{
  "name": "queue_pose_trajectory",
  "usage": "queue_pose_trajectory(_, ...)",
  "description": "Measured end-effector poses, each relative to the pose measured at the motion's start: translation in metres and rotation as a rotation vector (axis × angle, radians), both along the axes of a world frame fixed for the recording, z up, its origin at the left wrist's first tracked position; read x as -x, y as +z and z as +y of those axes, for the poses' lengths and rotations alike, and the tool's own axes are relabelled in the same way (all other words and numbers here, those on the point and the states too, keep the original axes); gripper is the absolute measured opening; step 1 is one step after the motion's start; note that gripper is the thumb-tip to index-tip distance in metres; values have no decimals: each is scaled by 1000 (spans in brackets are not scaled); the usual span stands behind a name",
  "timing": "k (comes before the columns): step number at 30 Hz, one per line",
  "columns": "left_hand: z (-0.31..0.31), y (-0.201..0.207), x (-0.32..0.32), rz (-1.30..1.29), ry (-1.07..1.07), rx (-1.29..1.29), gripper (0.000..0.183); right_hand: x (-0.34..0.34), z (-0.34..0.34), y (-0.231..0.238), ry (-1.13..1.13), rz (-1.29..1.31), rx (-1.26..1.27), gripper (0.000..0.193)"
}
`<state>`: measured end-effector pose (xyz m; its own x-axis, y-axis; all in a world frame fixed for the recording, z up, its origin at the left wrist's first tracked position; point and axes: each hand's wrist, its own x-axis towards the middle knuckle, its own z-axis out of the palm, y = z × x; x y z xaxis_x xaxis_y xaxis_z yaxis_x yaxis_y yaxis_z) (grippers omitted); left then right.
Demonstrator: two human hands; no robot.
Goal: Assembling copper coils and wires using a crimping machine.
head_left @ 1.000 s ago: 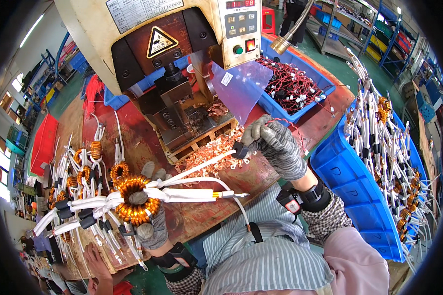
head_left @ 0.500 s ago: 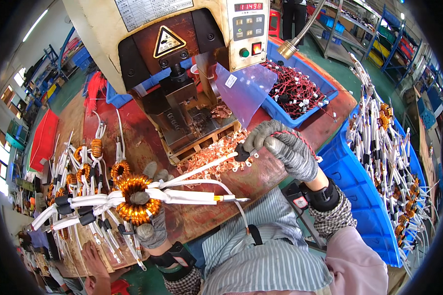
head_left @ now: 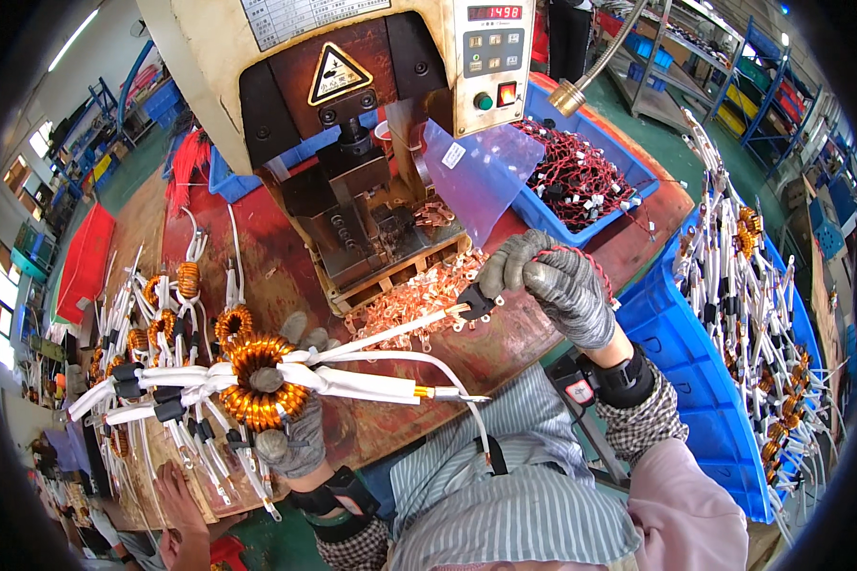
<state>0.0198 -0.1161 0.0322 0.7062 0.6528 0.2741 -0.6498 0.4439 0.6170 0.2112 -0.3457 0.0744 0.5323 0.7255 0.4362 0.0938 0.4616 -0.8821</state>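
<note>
My left hand (head_left: 300, 447), in a grey glove, grips a ring-shaped copper-wound coil (head_left: 241, 404); a gloved fingertip shows in its centre hole. White-sleeved leads stretch from the coil both ways, several with black sleeves (head_left: 169, 410). One lead (head_left: 405, 330) reaches right and ends in bare copper strands (head_left: 458, 311). My right hand (head_left: 564, 293), gloved too, pinches a small black piece (head_left: 474, 302) at those strands; whether they enter it I cannot tell. A thin red-and-black wire (head_left: 595, 265) runs over the back of this hand.
Ahead stands a press (head_left: 348, 205) with loose copper terminals (head_left: 414, 309) before it. A blue bin (head_left: 581, 228) holds red-and-black wires. Finished-looking coils fill a blue crate (head_left: 700, 381) at right; more coils (head_left: 162, 328) lie left. Another person's hand (head_left: 179, 500) rests at the lower left.
The bare copper strands of the lead now show beside the black piece, where they were hidden before. My right hand has shifted slightly right; the left still grips the coil.
</note>
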Motion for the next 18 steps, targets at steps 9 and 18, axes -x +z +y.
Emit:
queue_pose_trajectory(9, 12, -8, 0, -20, -78, -93, 104, -3, 4, 1, 27, -52, -10, 28)
queue_pose_trajectory(18, 21, -21, 10, -51, -34, -275, 70, 6, 6, 14, 2, -125, 54, 30)
